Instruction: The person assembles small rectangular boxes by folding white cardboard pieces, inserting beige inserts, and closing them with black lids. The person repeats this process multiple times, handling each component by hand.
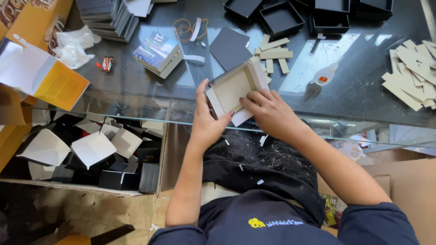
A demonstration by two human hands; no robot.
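A shallow cardboard tray (pixel 234 86), square and pale brown with raised walls, is being held at the near edge of a glass table (pixel 354 90), tilted so its hollow faces the camera. It is being gripped by 2 hands. The left hand (pixel 205 122) is being curled round the tray's left wall, with the thumb stretched up along that wall and the fingers hidden behind it. The right hand (pixel 268 111) is being pressed onto the tray's lower right corner, fingers closed and bent over the white paper strip (pixel 243 115) that is lying along the bottom edge.

Just behind the tray, a dark grey sheet (pixel 229 45) is lying flat, with a small pile of cardboard strips (pixel 272 54) beside it. Finished black boxes (pixel 281 18) are being kept along the far edge of the table. A white glue bottle (pixel 326 75) is lying to the right, well apart from the hands, and a larger heap of cardboard strips (pixel 411 75) is lying at the far right. To the left, a stack of printed packs (pixel 156 53) is resting on the glass. Below the table on the left, a carton (pixel 91 149) of black and white box parts is being kept on the floor.
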